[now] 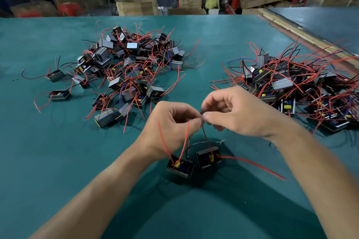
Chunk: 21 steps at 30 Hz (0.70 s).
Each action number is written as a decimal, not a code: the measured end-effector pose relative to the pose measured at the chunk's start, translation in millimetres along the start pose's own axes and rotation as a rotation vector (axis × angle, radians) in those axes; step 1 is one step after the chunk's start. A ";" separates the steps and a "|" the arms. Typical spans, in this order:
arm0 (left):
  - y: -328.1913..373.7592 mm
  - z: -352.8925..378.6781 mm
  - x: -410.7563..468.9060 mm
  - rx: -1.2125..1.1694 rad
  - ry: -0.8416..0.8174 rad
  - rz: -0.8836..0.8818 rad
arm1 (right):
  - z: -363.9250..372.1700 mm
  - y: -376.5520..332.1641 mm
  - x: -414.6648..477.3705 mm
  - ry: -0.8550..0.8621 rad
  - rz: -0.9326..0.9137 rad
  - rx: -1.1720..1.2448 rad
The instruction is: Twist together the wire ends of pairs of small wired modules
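Left hand (pixel 171 120) and right hand (pixel 233 112), fingers (pixel 212 117) tight on red wires (pixel 204 135) (ends hidden inside the pinch)

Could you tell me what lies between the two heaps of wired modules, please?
In the head view, bare green mat separates the left heap from the right heap, apart from stray red wire tips.

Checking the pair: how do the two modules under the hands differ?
The left module sends both red wires upward; the right module sends one upward, another trails loose rightward. The left module shows lower in view than the right module. Both are black with yellow parts.
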<state>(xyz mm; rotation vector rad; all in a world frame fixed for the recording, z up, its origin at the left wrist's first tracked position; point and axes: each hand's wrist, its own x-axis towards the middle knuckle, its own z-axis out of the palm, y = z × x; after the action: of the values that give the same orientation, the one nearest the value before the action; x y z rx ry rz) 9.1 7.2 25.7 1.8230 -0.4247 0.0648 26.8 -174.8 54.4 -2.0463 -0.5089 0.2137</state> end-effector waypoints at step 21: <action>0.2 0.6 1.1 -0.178 0.001 -0.068 | -9.5 2.2 -2.3 0.038 -0.174 -0.008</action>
<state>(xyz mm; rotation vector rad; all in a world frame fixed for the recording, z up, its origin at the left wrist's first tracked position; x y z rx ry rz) 9.9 6.2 26.0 1.6609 -0.3558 -0.0188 28.6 -184.3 57.2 -1.9977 -0.6613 0.0690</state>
